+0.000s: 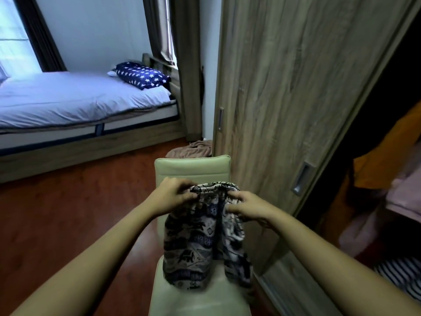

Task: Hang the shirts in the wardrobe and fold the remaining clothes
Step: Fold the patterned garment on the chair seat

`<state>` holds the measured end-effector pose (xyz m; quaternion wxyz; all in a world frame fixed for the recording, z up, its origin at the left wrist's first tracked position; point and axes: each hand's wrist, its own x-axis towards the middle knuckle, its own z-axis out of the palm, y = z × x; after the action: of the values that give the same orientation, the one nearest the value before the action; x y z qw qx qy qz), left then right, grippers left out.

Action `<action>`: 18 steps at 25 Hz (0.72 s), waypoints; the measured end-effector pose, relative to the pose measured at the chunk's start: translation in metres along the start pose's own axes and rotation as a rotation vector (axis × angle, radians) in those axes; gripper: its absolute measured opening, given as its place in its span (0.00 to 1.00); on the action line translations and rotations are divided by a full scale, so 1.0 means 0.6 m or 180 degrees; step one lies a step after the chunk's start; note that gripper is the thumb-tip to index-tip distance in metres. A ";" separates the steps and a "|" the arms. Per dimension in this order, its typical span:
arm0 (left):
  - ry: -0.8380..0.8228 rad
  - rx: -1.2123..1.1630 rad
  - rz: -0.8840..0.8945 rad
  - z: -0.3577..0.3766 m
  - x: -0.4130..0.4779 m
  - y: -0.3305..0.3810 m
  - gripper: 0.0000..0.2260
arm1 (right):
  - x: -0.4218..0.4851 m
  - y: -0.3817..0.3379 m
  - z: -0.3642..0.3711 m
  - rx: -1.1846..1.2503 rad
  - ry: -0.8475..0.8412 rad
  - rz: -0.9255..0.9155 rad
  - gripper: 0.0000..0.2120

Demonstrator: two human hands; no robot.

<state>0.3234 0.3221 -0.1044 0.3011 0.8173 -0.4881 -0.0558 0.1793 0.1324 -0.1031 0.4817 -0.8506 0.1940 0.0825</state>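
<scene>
A pair of patterned shorts (193,242), dark blue and cream with elephant prints, hangs over a pale green chair (193,167). My left hand (173,195) grips the waistband at its left end. My right hand (248,206) pinches the waistband at its right end. The two legs drop down onto the chair seat. To the right stands the wooden wardrobe (296,87) with its sliding door pushed left. An orange garment (391,151) hangs inside the dark opening.
A bed (79,99) with pale sheets and a star-print pillow (142,75) fills the left. A brown cloth (191,150) lies on the floor behind the chair. Striped fabric (398,277) and pinkish clothes (403,197) lie low in the wardrobe. Red-brown floor (68,213) spreads left.
</scene>
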 end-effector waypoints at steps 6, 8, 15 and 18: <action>-0.0019 -0.0142 -0.0086 0.007 0.020 0.059 0.14 | 0.003 -0.070 -0.016 0.3183 0.0327 0.0464 0.11; 0.0094 -0.0112 -0.0226 0.005 0.020 0.063 0.19 | 0.004 -0.072 -0.028 0.3432 0.0143 0.0434 0.25; 0.0102 0.0467 -0.0403 0.018 0.017 0.085 0.30 | 0.024 -0.068 -0.014 0.3928 -0.0076 0.0368 0.58; -0.0427 0.0479 -0.0183 0.005 0.022 0.084 0.26 | -0.006 -0.063 -0.021 0.2366 -0.0160 0.0106 0.21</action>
<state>0.2905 0.2921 -0.0767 0.2038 0.8457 -0.4863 -0.0822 0.1907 0.1401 -0.0654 0.7609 -0.6121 0.2126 0.0352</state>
